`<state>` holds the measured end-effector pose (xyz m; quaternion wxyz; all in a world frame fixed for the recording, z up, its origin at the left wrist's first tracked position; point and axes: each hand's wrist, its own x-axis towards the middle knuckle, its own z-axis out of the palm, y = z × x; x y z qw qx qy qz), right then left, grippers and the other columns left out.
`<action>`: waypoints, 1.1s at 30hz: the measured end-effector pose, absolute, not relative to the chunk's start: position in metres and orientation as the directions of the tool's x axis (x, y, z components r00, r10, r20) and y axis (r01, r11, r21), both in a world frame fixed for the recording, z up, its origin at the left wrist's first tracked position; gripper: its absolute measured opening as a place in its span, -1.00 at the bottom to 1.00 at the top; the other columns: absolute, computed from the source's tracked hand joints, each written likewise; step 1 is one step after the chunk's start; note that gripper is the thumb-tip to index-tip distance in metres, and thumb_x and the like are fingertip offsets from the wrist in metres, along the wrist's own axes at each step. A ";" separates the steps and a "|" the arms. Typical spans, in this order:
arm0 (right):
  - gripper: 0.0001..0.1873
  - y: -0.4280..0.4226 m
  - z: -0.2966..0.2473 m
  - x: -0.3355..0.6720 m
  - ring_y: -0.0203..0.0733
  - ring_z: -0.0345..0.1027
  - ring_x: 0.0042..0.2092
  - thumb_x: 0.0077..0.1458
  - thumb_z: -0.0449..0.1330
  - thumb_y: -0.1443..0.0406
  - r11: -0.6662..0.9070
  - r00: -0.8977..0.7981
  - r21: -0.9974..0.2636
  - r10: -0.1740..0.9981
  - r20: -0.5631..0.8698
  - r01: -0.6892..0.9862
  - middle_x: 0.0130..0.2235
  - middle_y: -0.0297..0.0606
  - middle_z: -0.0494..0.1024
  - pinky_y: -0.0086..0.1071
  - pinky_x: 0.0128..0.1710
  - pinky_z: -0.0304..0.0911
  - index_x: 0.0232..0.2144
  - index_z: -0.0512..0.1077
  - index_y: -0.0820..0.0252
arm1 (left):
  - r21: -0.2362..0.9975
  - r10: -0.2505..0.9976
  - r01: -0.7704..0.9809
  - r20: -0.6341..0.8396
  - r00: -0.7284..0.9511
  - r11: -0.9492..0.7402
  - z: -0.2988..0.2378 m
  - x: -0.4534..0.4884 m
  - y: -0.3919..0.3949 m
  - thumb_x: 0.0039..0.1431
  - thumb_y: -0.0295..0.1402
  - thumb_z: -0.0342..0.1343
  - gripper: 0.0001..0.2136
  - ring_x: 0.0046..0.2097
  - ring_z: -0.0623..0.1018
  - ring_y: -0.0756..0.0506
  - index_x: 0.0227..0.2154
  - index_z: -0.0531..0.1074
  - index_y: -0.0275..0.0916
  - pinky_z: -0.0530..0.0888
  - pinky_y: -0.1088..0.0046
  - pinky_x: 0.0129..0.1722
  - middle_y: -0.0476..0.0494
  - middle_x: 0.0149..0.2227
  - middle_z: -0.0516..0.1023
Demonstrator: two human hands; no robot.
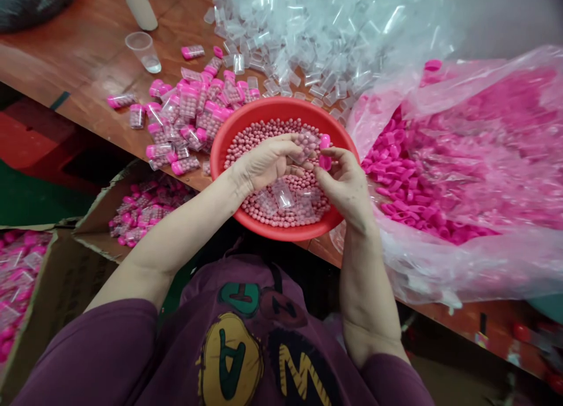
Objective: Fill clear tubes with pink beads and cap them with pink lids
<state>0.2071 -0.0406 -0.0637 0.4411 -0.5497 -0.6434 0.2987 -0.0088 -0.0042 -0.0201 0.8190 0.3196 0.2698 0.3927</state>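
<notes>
Over a red plastic basin (pixel 285 233) my two hands meet. My left hand (pixel 268 162) grips small clear plastic bottles (pixel 307 141) with pink beads in them; their exact number is hard to make out. At their right end, my right hand (pixel 349 186) has its fingers closed on bright pink caps (pixel 325 161). One more pink cap (pixel 324 141) shows just above those fingers, at a bottle's mouth. Loose pink beads (pixel 259 137) fill the basin below, and clear empty bottles (pixel 284 196) lie on top of them near the front.
Left of the basin lie capped, bead-filled bottles (pixel 189 104) and a clear cup (pixel 145 51). Empty clear bottles (pixel 285 36) heap behind it. A plastic bag (pixel 484 159) of pink caps lies right. Cardboard boxes (pixel 94 230) with filled bottles stand below the table's left edge.
</notes>
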 end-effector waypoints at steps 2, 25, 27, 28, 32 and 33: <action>-0.49 -0.045 -0.065 0.210 -0.06 0.61 -0.10 0.24 0.42 0.07 0.270 -0.054 -0.886 0.961 0.270 0.377 -0.02 -0.24 0.70 -0.16 -0.09 0.62 0.20 0.52 -0.06 | 0.757 0.818 -0.438 -0.213 0.535 0.484 -0.019 -0.010 -0.005 0.13 -0.48 0.33 -0.75 -0.24 0.70 -0.01 -0.11 0.56 -0.27 0.61 0.46 -0.16 -0.10 -0.16 0.76; -0.46 -0.034 -0.047 0.211 -0.23 0.11 -0.53 0.28 0.35 -0.31 -0.049 0.184 -0.992 0.980 -0.070 -0.115 -0.36 -0.46 0.40 -0.31 -0.61 0.06 -0.04 0.41 -0.14 | 0.751 0.796 -0.414 -0.237 0.557 0.514 -0.016 -0.006 -0.010 0.20 -0.56 0.21 -0.64 0.02 0.80 -0.12 0.06 0.63 -0.32 0.67 0.37 0.07 -0.18 -0.11 0.77; -0.41 -0.035 -0.037 0.212 -0.29 0.01 -0.54 0.18 0.47 -0.28 -0.068 0.155 -0.991 0.984 -0.086 -0.118 -0.34 -0.47 0.42 -0.37 -0.64 -0.14 -0.08 0.36 -0.13 | 0.734 0.791 -0.418 -0.259 0.555 0.535 -0.016 -0.006 -0.010 0.39 -0.44 0.25 -0.81 -0.10 0.79 -0.09 0.00 0.64 -0.30 0.65 0.43 -0.09 -0.18 -0.15 0.77; -0.37 -0.037 -0.032 0.211 -0.32 -0.01 -0.53 0.09 0.55 -0.22 -0.059 0.156 -0.990 0.985 -0.079 -0.129 -0.31 -0.48 0.43 -0.40 -0.64 -0.18 -0.10 0.34 -0.12 | 0.727 0.785 -0.414 -0.277 0.554 0.548 -0.016 -0.006 -0.009 0.47 -0.38 0.25 -0.85 -0.17 0.77 -0.07 -0.01 0.64 -0.29 0.63 0.45 -0.15 -0.17 -0.17 0.77; -0.42 -0.038 -0.020 0.209 -0.34 0.04 -0.49 0.02 0.65 -0.07 0.001 0.119 -0.999 0.993 -0.005 -0.049 -0.24 -0.43 0.47 -0.38 -0.61 -0.06 -0.14 0.42 -0.08 | 0.710 0.766 -0.385 -0.341 0.545 0.590 -0.014 -0.006 -0.009 0.60 -0.33 0.22 -0.85 -0.29 0.71 -0.01 -0.04 0.66 -0.27 0.62 0.47 -0.17 -0.11 -0.23 0.75; -0.47 -0.037 -0.021 0.208 -0.30 0.10 -0.47 0.11 0.61 -0.11 0.031 0.104 -0.999 0.994 0.033 0.013 -0.24 -0.40 0.48 -0.35 -0.59 0.05 -0.12 0.47 -0.09 | 0.707 0.764 -0.383 -0.347 0.545 0.595 -0.014 -0.006 -0.009 0.61 -0.34 0.20 -0.84 -0.29 0.70 -0.01 -0.06 0.66 -0.27 0.62 0.47 -0.17 -0.10 -0.24 0.74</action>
